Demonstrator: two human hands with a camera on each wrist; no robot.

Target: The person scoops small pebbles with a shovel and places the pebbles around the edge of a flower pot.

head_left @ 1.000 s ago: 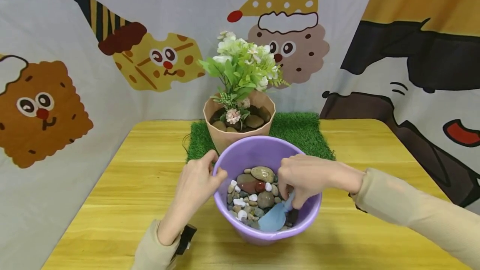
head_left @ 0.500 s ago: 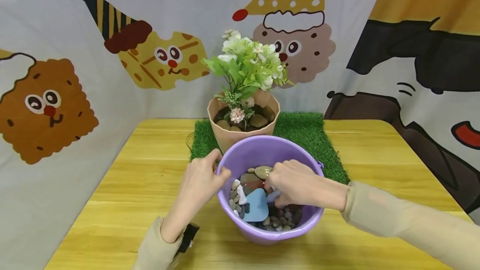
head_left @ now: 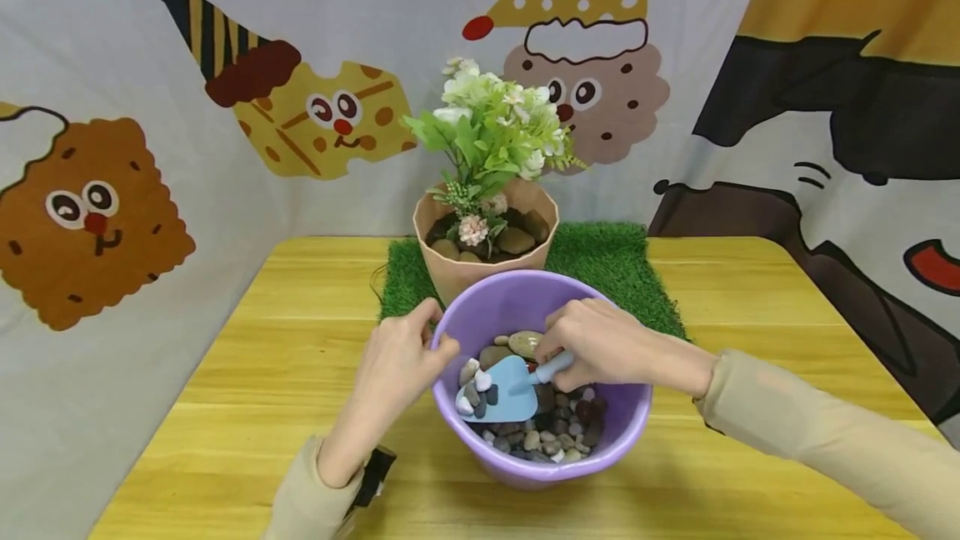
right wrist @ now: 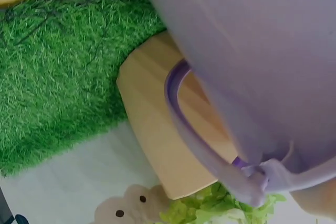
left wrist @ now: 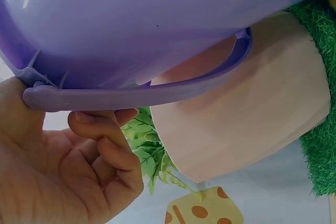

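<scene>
A purple bucket (head_left: 542, 473) stands on the table, tilted toward me, with pebbles (head_left: 551, 442) and larger stones inside. My left hand (head_left: 399, 357) grips its left rim between thumb and curled fingers; in the left wrist view, the fingers (left wrist: 113, 150) lie just under the bucket's handle (left wrist: 152, 95). Inside the bucket my right hand (head_left: 592, 344) holds a small light-blue shovel (head_left: 512, 397) by its handle. Several white and grey pebbles (head_left: 472, 390) lie on the blade near the left wall. In the right wrist view the bucket wall hides nearly all of that hand.
Just behind the bucket, a peach flowerpot (head_left: 465, 277) with stones and white-flowered greenery (head_left: 495, 127) stands on a green grass mat (head_left: 607, 261). Around them extends the yellow wooden table (head_left: 285, 382). A cartoon-printed cloth (head_left: 337, 7) hangs behind.
My right hand has swung the shovel from the bucket's near right to its left side and raised it, now with pebbles on the blade. The left hand keeps its grip on the rim.
</scene>
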